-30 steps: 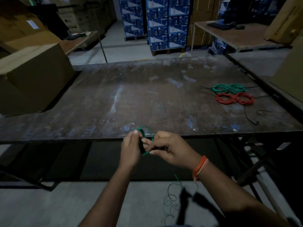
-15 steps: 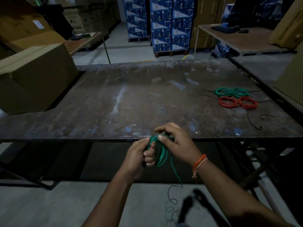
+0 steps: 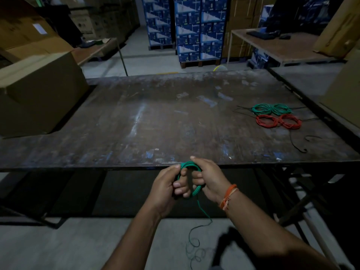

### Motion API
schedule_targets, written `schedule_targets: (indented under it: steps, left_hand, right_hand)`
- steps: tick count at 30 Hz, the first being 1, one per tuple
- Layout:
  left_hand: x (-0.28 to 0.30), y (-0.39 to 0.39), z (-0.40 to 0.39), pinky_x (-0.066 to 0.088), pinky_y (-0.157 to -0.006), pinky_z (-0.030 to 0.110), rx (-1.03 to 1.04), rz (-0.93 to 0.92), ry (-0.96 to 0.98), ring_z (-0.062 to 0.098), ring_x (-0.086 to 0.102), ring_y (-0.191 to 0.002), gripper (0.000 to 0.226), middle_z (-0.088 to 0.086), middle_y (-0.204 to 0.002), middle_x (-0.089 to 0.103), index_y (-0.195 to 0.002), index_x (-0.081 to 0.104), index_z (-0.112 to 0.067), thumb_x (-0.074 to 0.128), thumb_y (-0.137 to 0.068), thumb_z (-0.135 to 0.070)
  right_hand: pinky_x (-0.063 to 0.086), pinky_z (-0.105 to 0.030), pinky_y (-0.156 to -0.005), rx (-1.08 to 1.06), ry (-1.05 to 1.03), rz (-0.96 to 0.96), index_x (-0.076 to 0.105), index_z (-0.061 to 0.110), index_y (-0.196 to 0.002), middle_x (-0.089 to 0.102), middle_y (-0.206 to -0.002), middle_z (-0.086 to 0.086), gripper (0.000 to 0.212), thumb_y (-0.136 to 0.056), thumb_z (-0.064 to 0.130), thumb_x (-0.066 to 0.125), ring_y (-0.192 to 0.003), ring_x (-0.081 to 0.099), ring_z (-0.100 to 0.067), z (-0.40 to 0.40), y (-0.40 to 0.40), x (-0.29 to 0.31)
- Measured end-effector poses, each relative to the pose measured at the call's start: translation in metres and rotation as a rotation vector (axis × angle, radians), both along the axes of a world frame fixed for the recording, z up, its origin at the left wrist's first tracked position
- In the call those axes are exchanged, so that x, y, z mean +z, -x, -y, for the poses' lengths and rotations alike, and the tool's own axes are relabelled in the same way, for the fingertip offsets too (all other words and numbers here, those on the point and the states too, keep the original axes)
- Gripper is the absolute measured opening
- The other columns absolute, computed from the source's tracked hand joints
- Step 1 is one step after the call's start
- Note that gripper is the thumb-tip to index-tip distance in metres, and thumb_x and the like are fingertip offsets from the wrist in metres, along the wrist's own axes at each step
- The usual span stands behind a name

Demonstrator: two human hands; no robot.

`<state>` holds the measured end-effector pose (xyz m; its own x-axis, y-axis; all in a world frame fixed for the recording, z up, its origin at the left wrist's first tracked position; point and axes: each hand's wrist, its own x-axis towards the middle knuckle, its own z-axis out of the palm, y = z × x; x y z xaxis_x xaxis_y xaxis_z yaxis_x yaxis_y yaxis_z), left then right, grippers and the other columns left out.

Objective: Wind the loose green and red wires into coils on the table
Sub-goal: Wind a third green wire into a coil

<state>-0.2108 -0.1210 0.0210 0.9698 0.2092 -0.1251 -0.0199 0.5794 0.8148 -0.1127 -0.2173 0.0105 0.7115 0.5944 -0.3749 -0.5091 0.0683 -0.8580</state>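
A wide, worn dark tabletop (image 3: 155,121) fills the middle of the view, scuffed with pale and blue marks. At its far left corner stands a large cardboard box (image 3: 41,94). Beyond it, stacks of blue cartons (image 3: 198,28) rise on pallets, and a second wooden table (image 3: 280,47) stands at the far right.

On the right side of the tabletop lie two green coils (image 3: 270,109) side by side, and just nearer, two red coils (image 3: 278,121), also side by side. A thin black wire (image 3: 298,147) curls near them toward the near edge.

At the near edge of the tabletop, just off it, both hands hold a green wire coil (image 3: 191,178) in the air. The left hand (image 3: 165,190) grips the coil's left side, its fingers curled round the strands. The right hand (image 3: 210,180), an orange band (image 3: 228,195) on its wrist, pinches the coil's right side, index finger over the top. A loose green tail (image 3: 204,213) hangs from the coil down to the floor, where it lies in small loops.
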Motion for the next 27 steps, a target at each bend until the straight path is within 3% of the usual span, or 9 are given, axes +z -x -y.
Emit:
schedule_targets:
  steps: [4,7,9,13,16,22,25,27]
  left_hand:
    - [0.002,-0.002,0.003,0.031,-0.049,0.027,-0.096,0.027,0.005,0.009,0.023,-0.04,0.031,-0.003,-0.051,0.025,-0.083,0.052,-0.005,0.035,-0.102,-0.023]
    - [0.002,-0.001,0.0,0.024,-0.049,0.028,-0.121,0.019,-0.004,0.009,0.022,-0.042,0.036,-0.003,-0.052,0.024,-0.086,0.053,-0.004,0.031,-0.105,-0.025]
    - [0.005,-0.001,-0.001,0.019,-0.048,0.028,-0.132,0.014,0.019,0.009,0.02,-0.042,0.032,-0.004,-0.052,0.024,-0.084,0.051,-0.008,0.033,-0.104,-0.024]
    - [0.006,-0.004,-0.001,0.015,-0.044,0.023,-0.106,-0.06,0.301,0.004,0.02,-0.035,0.03,-0.011,-0.045,0.026,-0.073,0.05,-0.015,0.038,-0.098,-0.028]
    - [0.007,-0.005,-0.002,0.014,-0.043,0.022,-0.102,-0.075,0.407,0.006,0.01,-0.039,0.036,-0.011,-0.043,0.027,-0.07,0.052,-0.016,0.037,-0.098,-0.032]
    - [0.011,-0.001,-0.02,0.014,-0.04,0.02,0.012,-0.022,0.538,0.006,0.009,-0.042,0.036,-0.008,-0.043,0.027,-0.07,0.049,-0.018,0.035,-0.102,-0.028]
    - [0.014,0.002,-0.045,0.019,-0.038,0.02,0.176,0.064,0.605,0.006,0.015,-0.037,0.028,-0.007,-0.044,0.028,-0.069,0.047,-0.019,0.038,-0.096,-0.02]
    - [0.017,0.005,-0.062,0.018,-0.038,0.019,0.292,0.098,0.582,0.006,0.023,-0.034,0.028,-0.008,-0.045,0.028,-0.071,0.045,-0.02,0.037,-0.097,-0.021]
  right_hand:
    - [0.024,-0.016,-0.04,-0.18,0.059,0.098,0.056,0.011,-0.09,0.044,-0.06,-0.015,0.01,-0.097,0.013,0.05,-0.032,0.031,-0.008,-0.006,0.006,0.004]
    - [0.028,-0.014,-0.037,-0.231,0.0,0.105,0.055,0.008,-0.091,0.047,-0.045,-0.007,0.01,-0.099,0.008,0.048,-0.032,0.038,-0.01,-0.008,0.012,0.008]
    - [0.025,-0.016,-0.04,-0.224,0.04,0.138,0.056,0.011,-0.092,0.041,-0.05,-0.004,0.011,-0.1,0.013,0.049,-0.038,0.034,-0.011,-0.009,0.011,0.004]
    - [0.021,-0.019,-0.041,-0.187,0.02,0.213,0.051,0.015,-0.086,0.028,-0.046,0.004,0.019,-0.104,0.021,0.049,-0.037,0.024,-0.008,-0.01,0.008,0.002]
    - [0.022,-0.021,-0.04,-0.175,-0.006,0.315,0.047,0.016,-0.081,0.026,-0.044,0.007,0.027,-0.106,0.026,0.048,-0.037,0.024,-0.007,-0.008,0.01,0.007]
    - [0.04,-0.024,-0.045,0.049,0.093,0.609,0.056,0.012,-0.088,0.056,-0.056,-0.004,0.025,-0.105,0.029,0.052,-0.045,0.05,-0.015,0.015,-0.001,-0.003]
    - [0.049,-0.028,-0.053,0.266,0.209,0.699,0.059,0.017,-0.089,0.06,-0.06,0.0,0.01,-0.097,0.014,0.064,-0.052,0.057,-0.015,0.04,-0.007,-0.029]
    - [0.05,-0.031,-0.06,0.253,0.283,0.797,0.062,0.021,-0.087,0.061,-0.062,0.003,0.009,-0.092,0.015,0.067,-0.057,0.058,-0.011,0.057,-0.009,-0.044]
